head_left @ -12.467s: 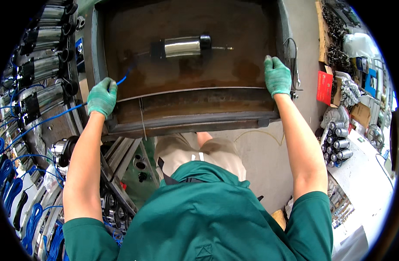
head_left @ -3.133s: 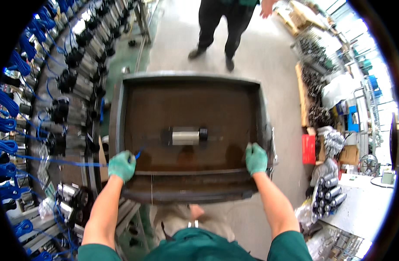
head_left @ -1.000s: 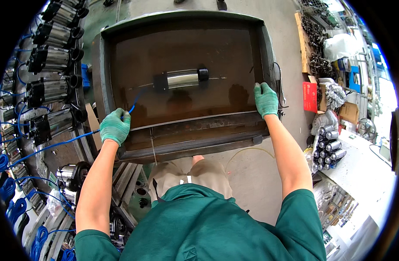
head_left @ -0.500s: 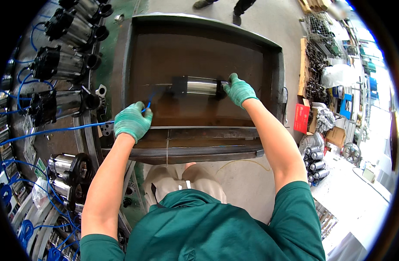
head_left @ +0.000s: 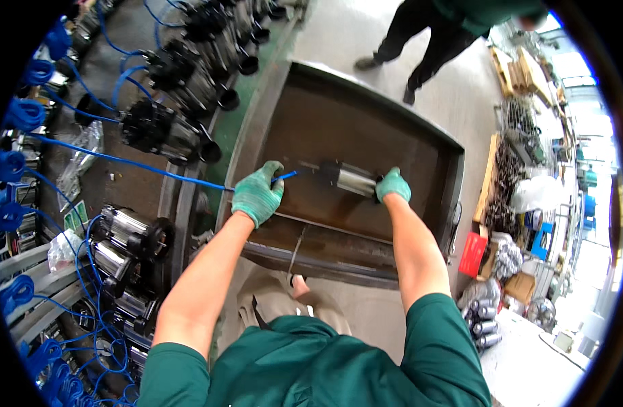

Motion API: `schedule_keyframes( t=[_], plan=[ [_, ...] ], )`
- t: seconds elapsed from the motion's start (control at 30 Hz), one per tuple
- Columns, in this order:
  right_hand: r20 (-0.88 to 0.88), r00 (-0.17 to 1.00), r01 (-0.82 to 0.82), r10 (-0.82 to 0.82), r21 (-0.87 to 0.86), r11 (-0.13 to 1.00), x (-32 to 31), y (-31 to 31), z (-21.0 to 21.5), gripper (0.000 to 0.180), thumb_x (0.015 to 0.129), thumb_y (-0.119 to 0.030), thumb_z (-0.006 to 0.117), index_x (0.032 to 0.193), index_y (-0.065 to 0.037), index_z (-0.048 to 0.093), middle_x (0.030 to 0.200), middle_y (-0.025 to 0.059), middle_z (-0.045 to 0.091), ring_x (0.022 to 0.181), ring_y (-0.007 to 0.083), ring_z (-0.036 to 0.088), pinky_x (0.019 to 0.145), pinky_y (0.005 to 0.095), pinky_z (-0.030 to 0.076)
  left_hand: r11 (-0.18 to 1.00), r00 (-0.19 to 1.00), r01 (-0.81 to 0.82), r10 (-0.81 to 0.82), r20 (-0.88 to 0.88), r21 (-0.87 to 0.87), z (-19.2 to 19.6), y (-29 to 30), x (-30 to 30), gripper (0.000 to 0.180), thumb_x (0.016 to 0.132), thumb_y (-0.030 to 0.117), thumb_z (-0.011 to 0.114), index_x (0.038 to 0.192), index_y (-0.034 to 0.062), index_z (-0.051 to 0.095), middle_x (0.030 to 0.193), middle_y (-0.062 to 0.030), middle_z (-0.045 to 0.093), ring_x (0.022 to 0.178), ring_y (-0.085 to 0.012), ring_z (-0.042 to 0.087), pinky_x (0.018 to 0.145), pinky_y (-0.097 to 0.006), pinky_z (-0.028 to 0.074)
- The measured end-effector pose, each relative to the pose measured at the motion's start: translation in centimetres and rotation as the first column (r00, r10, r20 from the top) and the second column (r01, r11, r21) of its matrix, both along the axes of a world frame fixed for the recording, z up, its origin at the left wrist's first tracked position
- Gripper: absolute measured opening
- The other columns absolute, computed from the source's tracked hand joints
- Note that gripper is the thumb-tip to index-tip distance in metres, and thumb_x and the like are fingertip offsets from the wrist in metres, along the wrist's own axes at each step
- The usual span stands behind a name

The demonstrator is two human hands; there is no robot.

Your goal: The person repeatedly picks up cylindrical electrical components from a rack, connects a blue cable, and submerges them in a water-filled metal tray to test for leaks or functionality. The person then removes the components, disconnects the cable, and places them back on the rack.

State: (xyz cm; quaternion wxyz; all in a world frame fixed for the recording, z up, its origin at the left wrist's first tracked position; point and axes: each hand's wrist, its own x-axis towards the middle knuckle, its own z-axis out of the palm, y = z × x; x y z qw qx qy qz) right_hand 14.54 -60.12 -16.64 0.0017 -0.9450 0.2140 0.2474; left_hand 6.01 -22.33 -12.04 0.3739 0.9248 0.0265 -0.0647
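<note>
A silver cylinder with black end caps [head_left: 349, 179] lies in a large rusty metal tank [head_left: 366, 129]. My right hand [head_left: 392, 185], in a green glove, grips the cylinder's right end. My left hand [head_left: 258, 192], also gloved, pinches a thin blue hose [head_left: 142, 166] whose tip [head_left: 289, 175] sits at the cylinder's left end. The hose runs off to the left over the tank's rim.
Several similar cylinders with blue hoses [head_left: 162, 129] stand on racks at the left. Another person's legs [head_left: 420, 47] stand beyond the tank's far edge. A red bin [head_left: 473, 254], crates and more metal parts [head_left: 484, 319] crowd the right side.
My right hand has taken hold of the cylinder's right end. My left hand has brought the blue hose tip closer to the cylinder's left end. The view has swung left.
</note>
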Motion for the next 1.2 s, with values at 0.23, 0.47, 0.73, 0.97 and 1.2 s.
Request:
schedule_keyframes(
  t=[0.23, 0.47, 0.73, 0.97, 1.2],
  plan=[
    [-0.002, 0.959, -0.282, 0.283, -0.062, 0.957, -2.5, -0.7, 13.3, 0.069, 0.089, -0.029, 0.069, 0.146, 0.001, 0.047, 0.124, 0.0311, 0.071, 0.116, 0.0450, 0.070, 0.099, 0.0509, 0.057, 0.786, 0.929, -0.178, 0.332, 0.163, -0.591, 4.1, 5.7, -0.4, 0.021, 0.097, 0.002, 0.069, 0.117, 0.0066, 0.071, 0.095, -0.0030, 0.070, 0.089, -0.0138, 0.065, 0.083, -0.031, 0.055],
    [0.321, 0.829, -0.512, 0.458, 0.108, 0.852, -9.2, -1.9, 25.4, 0.043, 0.088, -0.017, 0.067, 0.130, -0.009, 0.064, 0.125, 0.0210, 0.072, 0.114, 0.0421, 0.069, 0.096, 0.0509, 0.056, 0.658, 0.883, -0.247, 0.455, 0.114, -0.711, 15.4, 10.2, -4.5, 0.022, 0.099, 0.000, 0.069, 0.119, 0.0079, 0.074, 0.097, 0.0030, 0.069, 0.089, -0.0068, 0.063, 0.081, -0.023, 0.052],
    [0.429, 0.791, -0.564, 0.435, 0.238, 0.791, -17.6, -0.4, 26.0, 0.016, 0.085, -0.019, 0.068, 0.099, -0.014, 0.073, 0.094, 0.0198, 0.075, 0.091, 0.0434, 0.072, 0.081, 0.0518, 0.058, 0.830, 0.909, -0.283, 0.392, 0.141, -0.481, 17.9, 14.7, -11.3, 0.026, 0.098, -0.002, 0.067, 0.121, 0.0079, 0.074, 0.101, 0.0042, 0.066, 0.088, -0.0055, 0.058, 0.079, -0.021, 0.047],
    [0.536, 0.744, -0.603, 0.399, 0.283, 0.745, -23.4, 0.9, 19.8, 0.012, 0.080, -0.019, 0.072, 0.089, -0.012, 0.074, 0.091, 0.0193, 0.074, 0.086, 0.0420, 0.072, 0.077, 0.0502, 0.060, 0.902, 0.900, -0.382, 0.413, 0.138, -0.202, 14.1, 15.3, -17.0, 0.028, 0.098, 0.005, 0.068, 0.127, 0.0049, 0.069, 0.113, -0.0032, 0.070, 0.098, -0.0105, 0.063, 0.090, -0.027, 0.052],
    [0.528, 0.757, -0.565, 0.386, 0.230, 0.792, -25.7, 0.7, 17.5, 0.025, 0.084, -0.025, 0.075, 0.104, -0.010, 0.070, 0.107, 0.0163, 0.072, 0.094, 0.0389, 0.074, 0.081, 0.0509, 0.060, 0.953, 0.918, -0.290, 0.248, 0.310, 0.094, 11.2, 12.9, -17.9, 0.015, 0.092, 0.009, 0.068, 0.104, 0.0018, 0.074, 0.104, -0.0198, 0.077, 0.099, -0.0374, 0.073, 0.091, -0.045, 0.056]
  ],
)
